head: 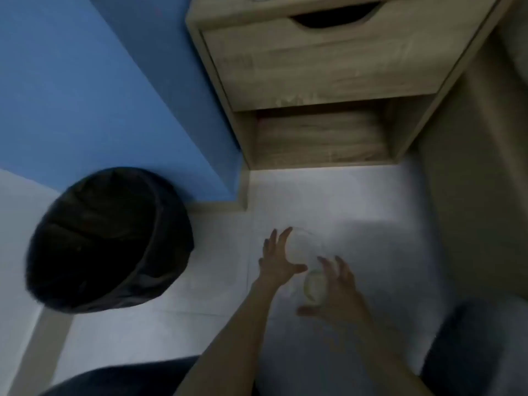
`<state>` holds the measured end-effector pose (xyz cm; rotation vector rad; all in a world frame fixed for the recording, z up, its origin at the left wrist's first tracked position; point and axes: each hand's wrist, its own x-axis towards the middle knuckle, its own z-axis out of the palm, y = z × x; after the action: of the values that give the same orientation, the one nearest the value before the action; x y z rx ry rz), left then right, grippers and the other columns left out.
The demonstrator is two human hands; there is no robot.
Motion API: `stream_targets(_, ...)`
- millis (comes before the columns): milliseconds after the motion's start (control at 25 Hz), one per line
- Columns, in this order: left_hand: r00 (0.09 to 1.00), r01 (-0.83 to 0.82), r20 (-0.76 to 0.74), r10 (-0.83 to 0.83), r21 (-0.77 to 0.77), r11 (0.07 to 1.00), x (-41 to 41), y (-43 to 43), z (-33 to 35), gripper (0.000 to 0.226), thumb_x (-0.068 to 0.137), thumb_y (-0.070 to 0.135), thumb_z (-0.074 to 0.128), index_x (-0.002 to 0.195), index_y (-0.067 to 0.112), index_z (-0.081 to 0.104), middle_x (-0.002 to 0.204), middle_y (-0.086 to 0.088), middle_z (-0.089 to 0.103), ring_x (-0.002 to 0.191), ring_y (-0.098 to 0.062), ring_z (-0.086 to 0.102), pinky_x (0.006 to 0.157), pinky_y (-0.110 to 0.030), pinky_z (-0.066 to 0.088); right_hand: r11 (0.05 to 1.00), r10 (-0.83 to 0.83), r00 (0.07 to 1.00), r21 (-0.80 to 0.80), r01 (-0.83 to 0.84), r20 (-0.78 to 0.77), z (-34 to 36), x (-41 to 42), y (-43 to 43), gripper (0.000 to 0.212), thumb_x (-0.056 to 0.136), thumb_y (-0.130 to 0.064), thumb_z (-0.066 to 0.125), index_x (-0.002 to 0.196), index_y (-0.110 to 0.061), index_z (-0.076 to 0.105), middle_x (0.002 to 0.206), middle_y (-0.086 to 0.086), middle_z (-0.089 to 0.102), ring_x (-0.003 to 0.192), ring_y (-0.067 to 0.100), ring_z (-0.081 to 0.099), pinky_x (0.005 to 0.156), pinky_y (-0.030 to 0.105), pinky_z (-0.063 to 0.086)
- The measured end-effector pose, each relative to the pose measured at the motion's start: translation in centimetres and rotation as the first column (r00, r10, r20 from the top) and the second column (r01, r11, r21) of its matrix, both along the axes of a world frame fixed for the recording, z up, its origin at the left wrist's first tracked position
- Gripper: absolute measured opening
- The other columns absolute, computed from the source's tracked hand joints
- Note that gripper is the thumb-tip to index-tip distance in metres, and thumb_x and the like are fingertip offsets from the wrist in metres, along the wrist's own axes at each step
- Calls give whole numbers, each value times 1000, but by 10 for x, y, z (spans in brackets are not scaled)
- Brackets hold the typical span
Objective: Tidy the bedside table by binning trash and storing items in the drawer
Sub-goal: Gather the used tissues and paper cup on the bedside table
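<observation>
Fingers (281, 238), two hands (275, 264) (340, 292), one bottle (314, 285)

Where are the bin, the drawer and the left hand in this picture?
bin (108, 238): head view, on its black liner.
drawer (328, 61): head view, on its wooden front.
left hand (278, 261): head view, on the back of the hand.

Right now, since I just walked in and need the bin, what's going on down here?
A person crouches by the bedside table, both hands on a blurred clear plastic container over the floor: the left hand spread against it, the right hand curled round its end. The black-lined bin stands to their left. The drawer is shut.
</observation>
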<state>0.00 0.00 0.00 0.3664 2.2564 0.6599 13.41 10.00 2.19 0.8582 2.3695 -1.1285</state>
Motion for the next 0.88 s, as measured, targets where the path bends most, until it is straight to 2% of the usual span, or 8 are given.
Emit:
stream_targets(80,997,37,-67,-45,-114,993,3,2,-32,103,70,36,78,148,36,12,161,4,3,148,-25,5,113,-53,24,998,55,998,-7,-55,13,-22,-1,-9,123,49,-58,78,144,-35,5,156,4,-5,143,26,6,108,48,32)
stream_targets(200,986,81,-126,-109,-209,975,4,-11,-80,100,67,39,79,147,31,21,154,-2,22,140,-27,25,107,-49,35,990,127,991,61,-129,32,-54,-8,-18,105,65,-42,74,145,-34,7,155,6,6,138,27,18,102,41,37)
stream_targets(320,961,133,-204,-189,-261,956,9,-12,-96,55,76,30,69,128,22,50,133,-6,46,120,-24,47,94,-38,47,984,89,996,155,-88,3,-62,-11,-5,93,67,-30,70,144,-28,17,141,8,27,124,27,34,95,33,45)
stream_targets(440,993,-1,-121,-11,-92,996,7,-10,-94,8,81,18,62,87,11,63,98,-8,60,90,-23,61,72,-29,49,983,25,994,184,-5,-105,-54,-17,7,93,62,-28,71,142,-20,25,130,7,34,118,26,38,93,31,45)
stream_targets(560,970,-199,-123,209,89,976,-8,9,-67,10,78,13,58,76,4,61,81,-7,54,74,-19,57,63,-25,39,964,-40,960,243,110,-276,-23,-36,35,89,53,-21,73,134,-8,36,121,11,46,110,33,47,87,37,45)
stream_targets(680,953,-242,-90,291,355,903,-44,44,4,25,73,12,56,55,20,41,54,7,44,49,5,42,50,-23,32,935,-87,907,279,217,-413,32,-67,67,83,51,-17,77,128,-9,46,116,11,48,104,33,50,81,35,46)
stream_targets(760,955,-211,-80,285,492,845,-71,68,64,31,77,-5,54,64,21,43,60,6,48,49,6,50,48,-13,35,912,-99,843,290,289,-529,76,-91,87,80,50,-14,77,125,-12,50,108,6,46,100,32,52,76,29,43)
stream_targets(880,957,-140,-83,276,703,697,-100,92,152,41,75,1,51,109,24,48,97,1,61,86,-1,59,73,-12,46,878,-143,757,272,395,-637,149,-127,116,67,52,-18,78,113,-12,54,105,7,47,93,36,57,68,26,37)
